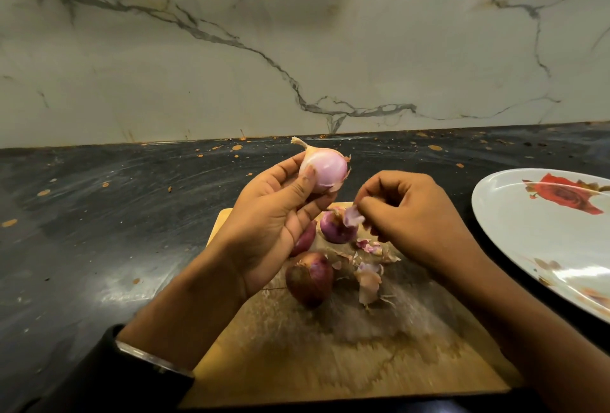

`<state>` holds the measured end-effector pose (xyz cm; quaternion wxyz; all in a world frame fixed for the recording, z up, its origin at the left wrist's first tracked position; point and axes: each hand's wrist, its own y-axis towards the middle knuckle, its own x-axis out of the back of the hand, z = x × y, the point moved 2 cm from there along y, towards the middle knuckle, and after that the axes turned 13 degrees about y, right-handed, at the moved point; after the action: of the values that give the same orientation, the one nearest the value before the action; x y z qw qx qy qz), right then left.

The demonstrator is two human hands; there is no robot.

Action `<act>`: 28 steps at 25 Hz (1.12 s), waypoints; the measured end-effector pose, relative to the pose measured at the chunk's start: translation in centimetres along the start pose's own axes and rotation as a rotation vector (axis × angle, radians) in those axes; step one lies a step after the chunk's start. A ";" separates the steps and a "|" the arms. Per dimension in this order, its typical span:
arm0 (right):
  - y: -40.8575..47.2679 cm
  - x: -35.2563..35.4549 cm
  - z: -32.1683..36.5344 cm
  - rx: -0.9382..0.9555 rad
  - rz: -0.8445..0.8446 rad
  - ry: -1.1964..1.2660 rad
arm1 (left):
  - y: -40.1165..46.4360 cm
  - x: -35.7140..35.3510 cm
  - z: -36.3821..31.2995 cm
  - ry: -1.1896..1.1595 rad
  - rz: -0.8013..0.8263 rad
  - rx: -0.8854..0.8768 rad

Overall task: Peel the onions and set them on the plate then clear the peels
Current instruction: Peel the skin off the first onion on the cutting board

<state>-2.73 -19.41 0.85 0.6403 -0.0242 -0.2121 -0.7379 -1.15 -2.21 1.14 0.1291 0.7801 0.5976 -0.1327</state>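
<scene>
Pale pink and glossy, the half-peeled onion (pixel 325 170) sits in your left hand (pixel 277 214), its grip curled round it above the wooden board (pixel 330 346); your right hand (pixel 406 211) pinches a papery peel (pixel 353 216) just beside

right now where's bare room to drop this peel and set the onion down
The plate at right is bare across its white middle. The cutting board is bare along its near half, below the unpeeled onion. The dark counter left of the board is open too. It is crowded mid-board: onions and peels under both hands.
</scene>
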 end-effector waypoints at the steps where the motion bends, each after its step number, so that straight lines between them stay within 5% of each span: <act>1: -0.1 -0.1 0.0 0.012 0.054 -0.072 | 0.0 0.0 0.0 0.003 0.000 -0.004; 5: -0.7 -0.5 0.4 -0.003 0.222 -0.121 | -0.1 -0.2 0.0 0.022 0.028 -0.014; 9: 0.1 0.5 0.2 0.090 -0.046 0.163 | 0.0 0.0 0.2 0.072 0.043 0.005; 12: 0.1 0.8 0.5 0.124 -0.055 0.391 | -0.1 -0.1 0.4 0.123 0.059 -0.007; 28: 0.1 0.8 0.4 0.188 -0.007 0.308 | -0.3 0.0 0.6 0.296 0.098 -0.024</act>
<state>-2.89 -20.01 1.47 0.6622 0.1500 -0.1797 -0.7118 -1.44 -2.32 0.58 0.0555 0.8178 0.5728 -0.0027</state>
